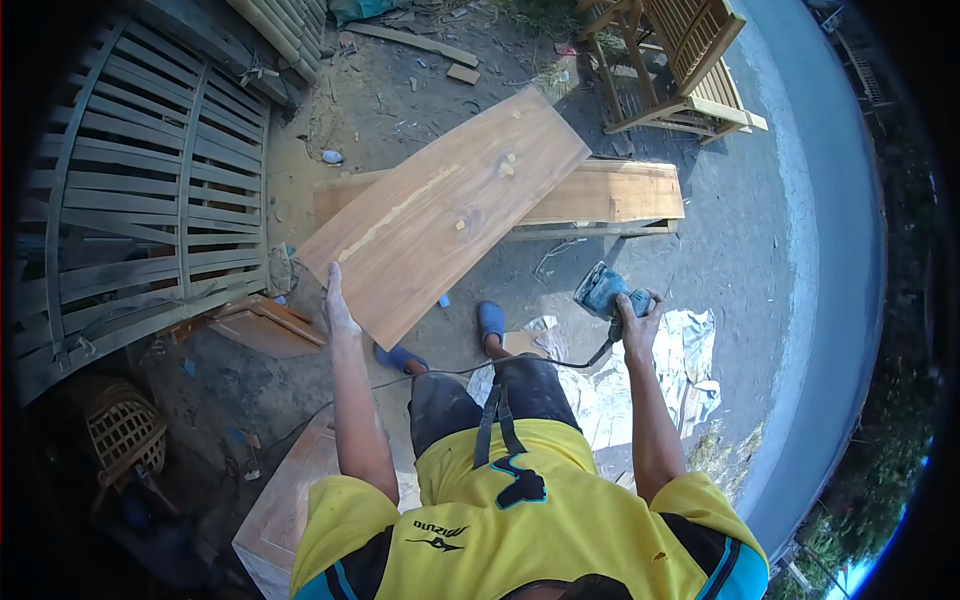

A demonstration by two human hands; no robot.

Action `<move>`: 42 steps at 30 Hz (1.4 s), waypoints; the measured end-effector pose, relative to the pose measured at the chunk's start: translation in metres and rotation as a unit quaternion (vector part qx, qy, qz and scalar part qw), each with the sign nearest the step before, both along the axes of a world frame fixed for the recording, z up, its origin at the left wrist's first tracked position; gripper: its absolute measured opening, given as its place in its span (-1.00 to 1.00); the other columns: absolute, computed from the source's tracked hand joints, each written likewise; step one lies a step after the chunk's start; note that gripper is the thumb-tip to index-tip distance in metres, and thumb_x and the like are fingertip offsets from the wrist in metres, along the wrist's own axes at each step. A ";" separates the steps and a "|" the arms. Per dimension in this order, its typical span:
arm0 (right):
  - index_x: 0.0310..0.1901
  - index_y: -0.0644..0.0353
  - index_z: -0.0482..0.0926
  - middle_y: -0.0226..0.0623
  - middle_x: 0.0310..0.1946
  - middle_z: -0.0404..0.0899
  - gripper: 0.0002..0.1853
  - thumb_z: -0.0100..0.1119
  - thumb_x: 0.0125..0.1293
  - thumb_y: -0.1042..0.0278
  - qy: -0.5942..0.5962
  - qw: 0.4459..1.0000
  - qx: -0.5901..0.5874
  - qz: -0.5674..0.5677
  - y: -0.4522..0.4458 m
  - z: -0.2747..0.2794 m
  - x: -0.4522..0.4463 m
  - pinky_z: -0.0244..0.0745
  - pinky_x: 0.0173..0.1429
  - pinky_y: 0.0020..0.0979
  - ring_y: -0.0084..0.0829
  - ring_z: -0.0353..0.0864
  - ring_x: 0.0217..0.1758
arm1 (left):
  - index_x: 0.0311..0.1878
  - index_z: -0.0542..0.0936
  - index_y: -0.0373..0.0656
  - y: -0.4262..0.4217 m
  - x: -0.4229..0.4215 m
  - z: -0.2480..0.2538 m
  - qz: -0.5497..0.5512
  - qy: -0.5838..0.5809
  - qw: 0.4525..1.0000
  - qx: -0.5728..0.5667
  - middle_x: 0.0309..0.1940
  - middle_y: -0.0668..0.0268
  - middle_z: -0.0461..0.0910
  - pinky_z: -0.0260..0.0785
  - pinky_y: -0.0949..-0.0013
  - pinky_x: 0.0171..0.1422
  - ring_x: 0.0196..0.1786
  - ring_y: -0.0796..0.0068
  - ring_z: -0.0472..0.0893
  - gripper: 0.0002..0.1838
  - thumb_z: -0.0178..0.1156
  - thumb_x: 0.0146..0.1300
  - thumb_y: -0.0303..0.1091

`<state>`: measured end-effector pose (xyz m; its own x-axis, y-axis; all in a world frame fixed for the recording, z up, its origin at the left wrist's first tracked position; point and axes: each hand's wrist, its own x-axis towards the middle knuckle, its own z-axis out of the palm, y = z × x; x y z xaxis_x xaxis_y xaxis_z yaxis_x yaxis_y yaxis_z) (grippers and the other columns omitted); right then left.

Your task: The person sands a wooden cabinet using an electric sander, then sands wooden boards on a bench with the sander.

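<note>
Outdoors on bare ground, a worker in a yellow shirt is handling a long, light-brown wooden board with yellowish patches, which is lying diagonally above a low, pale-brown plank-topped wooden surface and is partly hiding it. The surface is probably serving to raise the board off the dirt, although any contact between the two is staying out of sight. The bare left hand is meeting the board at its near-left edge, seemingly to steady the end that is jutting toward the worker; its fingers are pointing away along the wood, and whether they are pinching the edge is impossible to tell. The right hand is holding a teal-and-black handheld power tool well apart from the board, likely to keep its working end clear of the wood; the thumb and fingers are closing around the tool's rounded body. A black cord is trailing from it back across the worker's legs. Both arms are reaching forward from the shoulders, the left running nearly straight to the board, the right angling slightly inward above a crumpled white sheet that is lying on the ground.
</note>
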<state>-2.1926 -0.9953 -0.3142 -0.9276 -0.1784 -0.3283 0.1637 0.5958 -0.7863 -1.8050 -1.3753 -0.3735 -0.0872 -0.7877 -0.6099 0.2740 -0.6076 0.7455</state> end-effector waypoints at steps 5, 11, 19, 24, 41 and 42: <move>0.36 0.24 0.35 -0.07 0.03 0.63 -0.21 0.61 0.28 0.07 0.025 0.998 0.045 0.046 -0.021 -0.008 -0.012 0.59 0.15 -0.27 -0.31 0.65 0.02 | 0.44 0.53 -0.22 -0.006 -0.003 -0.049 -0.023 -0.042 0.998 0.027 0.24 0.17 0.67 0.68 0.10 0.23 0.18 0.28 0.73 -0.28 0.40 0.46 0.13; 0.37 0.24 0.34 -0.10 -0.08 0.67 -0.22 0.61 0.28 0.14 0.064 0.989 0.036 0.127 -0.069 -0.064 -0.036 0.64 0.05 -0.28 -0.31 0.70 -0.12 | 0.43 0.54 -0.26 -0.065 0.045 -0.126 -0.086 -0.124 0.988 0.034 0.23 0.17 0.67 0.60 0.19 0.32 0.18 0.32 0.71 -0.30 0.46 0.44 0.04; 0.28 0.21 0.46 0.09 0.04 0.66 -0.27 0.63 0.16 0.15 0.207 0.922 0.119 0.304 -0.181 -0.166 -0.079 0.66 0.09 -0.07 0.06 0.74 0.00 | 0.35 0.61 -0.39 -0.181 0.080 -0.305 -0.089 -0.472 0.854 -0.200 0.14 -0.01 0.75 0.54 0.22 0.29 0.17 0.14 0.73 -0.40 0.47 0.43 -0.14; 0.35 0.17 0.46 0.09 0.07 0.63 -0.25 0.56 0.22 0.02 0.230 0.905 0.151 0.324 -0.239 -0.202 -0.100 0.64 0.15 0.05 0.16 0.71 0.11 | 0.58 0.43 -0.22 -0.161 -0.022 -0.255 -0.118 -0.667 0.681 -0.280 0.47 -0.19 0.48 0.30 -0.01 0.60 0.50 -0.13 0.48 -0.29 0.37 0.48 -0.12; 0.55 -0.03 0.32 0.07 0.12 0.47 -0.01 0.63 0.07 0.17 0.167 0.853 0.093 0.485 -0.371 -0.230 0.069 0.71 -0.05 0.00 0.11 0.71 0.07 | 0.80 0.05 0.06 -0.135 -0.120 -0.295 -0.196 -0.745 0.587 -0.247 0.80 -0.11 -0.13 -0.26 -0.28 0.82 0.81 -0.20 -0.09 -0.12 -0.02 0.60 0.28; 0.56 -0.06 0.32 0.06 0.13 0.47 0.01 0.64 0.05 0.18 0.143 0.825 0.103 0.537 -0.370 -0.229 0.068 0.72 -0.05 -0.02 0.08 0.71 0.09 | 0.80 0.06 0.06 -0.135 -0.121 -0.295 -0.194 -0.750 0.584 -0.244 0.79 -0.11 -0.10 -0.23 -0.27 0.81 0.81 -0.19 -0.08 -0.13 -0.03 0.61 0.28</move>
